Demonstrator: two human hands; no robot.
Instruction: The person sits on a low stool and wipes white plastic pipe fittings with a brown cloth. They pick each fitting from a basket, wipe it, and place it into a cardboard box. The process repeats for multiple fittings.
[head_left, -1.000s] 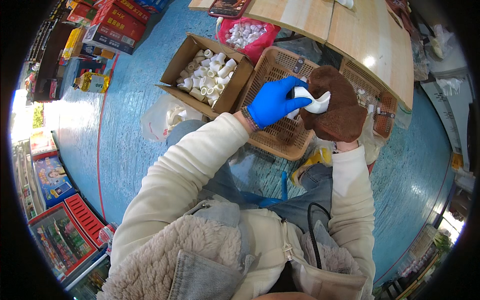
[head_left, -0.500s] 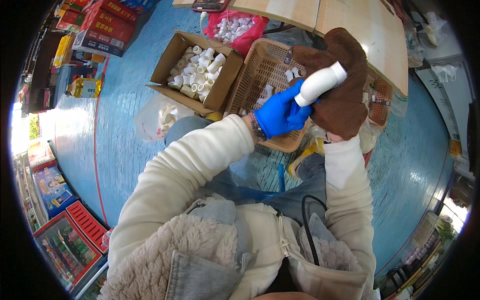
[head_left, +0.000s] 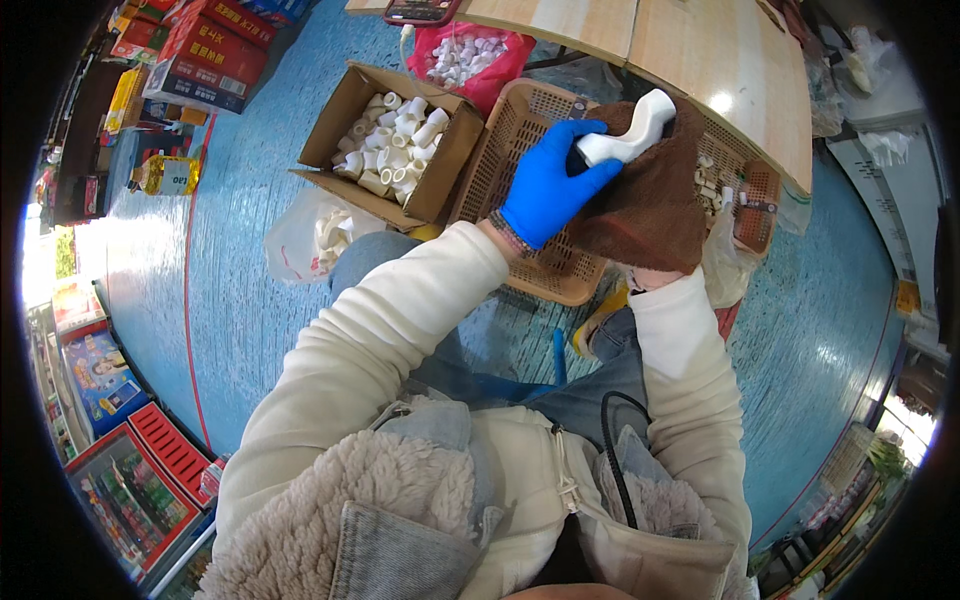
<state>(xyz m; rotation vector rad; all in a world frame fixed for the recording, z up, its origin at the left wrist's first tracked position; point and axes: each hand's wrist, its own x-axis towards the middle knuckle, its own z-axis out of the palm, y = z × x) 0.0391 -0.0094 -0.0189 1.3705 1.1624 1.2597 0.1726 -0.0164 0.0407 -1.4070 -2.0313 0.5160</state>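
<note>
In my blue-gloved left hand [head_left: 562, 185] is a white, S-curved plastic pipe fitting [head_left: 632, 135], gripped near its left end between thumb and fingers. The fitting's far side lies against a brown fluffy cloth [head_left: 630, 210]. That cloth drapes over my right hand [head_left: 657, 277] and is borne up by it; only the wrist area shows, and the fingers are hidden beneath. Both hands are above a tan plastic basket [head_left: 483, 170].
A cardboard box [head_left: 318, 130] of white pipe fittings stands left of the basket. Behind it is a pink bag [head_left: 425, 50] of small white parts. A clear bag [head_left: 290, 235] lies near my knee. A wooden table [head_left: 720, 60] and another basket [head_left: 762, 195] are at the right.
The fitting has turned, so its S-bend now shows. My left hand has shifted slightly up and left. The cloth has drawn in and down around the fitting.
</note>
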